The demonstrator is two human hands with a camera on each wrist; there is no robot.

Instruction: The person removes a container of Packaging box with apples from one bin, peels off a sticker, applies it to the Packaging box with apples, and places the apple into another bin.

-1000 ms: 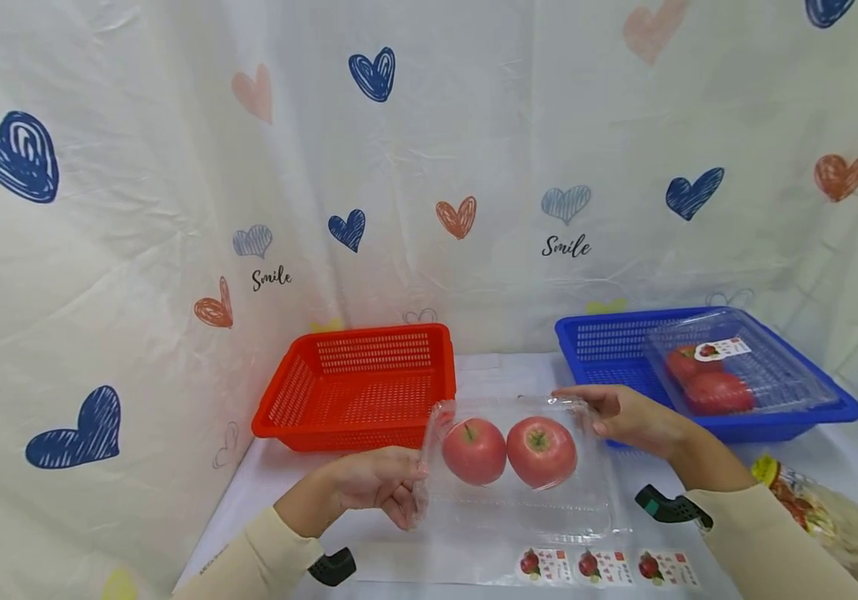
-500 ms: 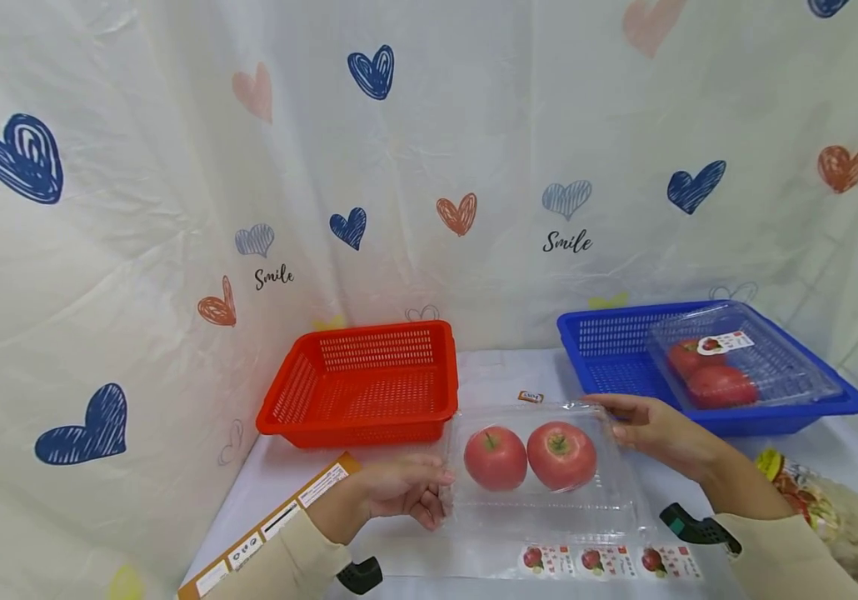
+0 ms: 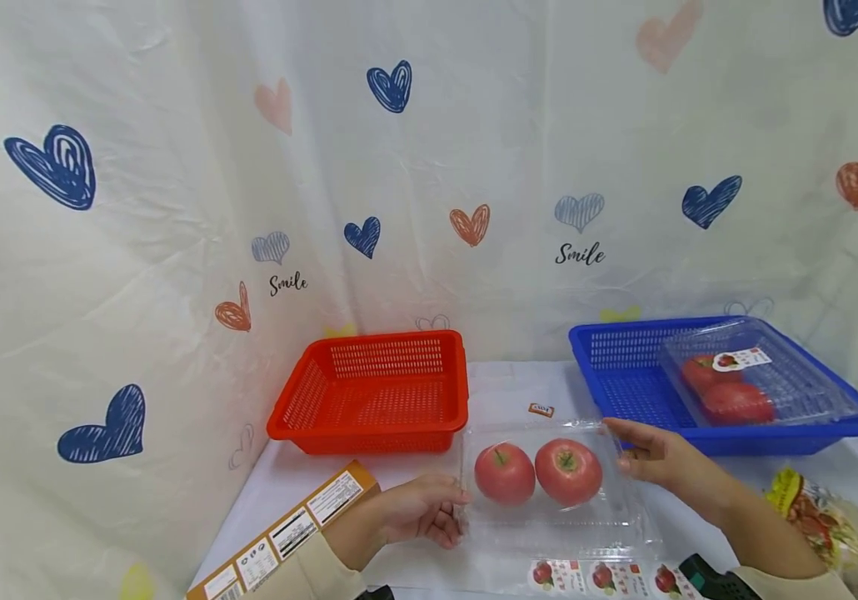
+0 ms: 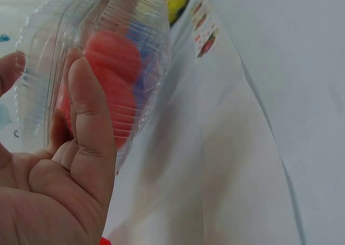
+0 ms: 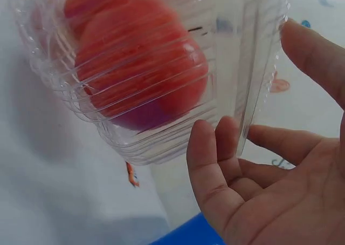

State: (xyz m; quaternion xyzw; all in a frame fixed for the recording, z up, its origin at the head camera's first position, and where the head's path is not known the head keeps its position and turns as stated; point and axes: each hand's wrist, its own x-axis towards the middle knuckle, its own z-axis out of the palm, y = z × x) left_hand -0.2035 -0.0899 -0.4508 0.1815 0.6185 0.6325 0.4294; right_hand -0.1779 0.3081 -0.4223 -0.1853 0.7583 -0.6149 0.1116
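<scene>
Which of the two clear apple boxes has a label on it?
The box at the blue basket: a white label with a red fruit print shows on its top. The held box, between the left hand and right hand, shows none.

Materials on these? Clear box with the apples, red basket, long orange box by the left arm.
Clear box: thin transparent plastic, glossy; both apples show through, and the wrist views show moulded ribs.
Red basket: likely moulded plastic, satin; even colour, rows of slots.
Long orange box: probably printed cardboard; flat faces, crisp edges. Whether it's coated, can't tell.
</scene>
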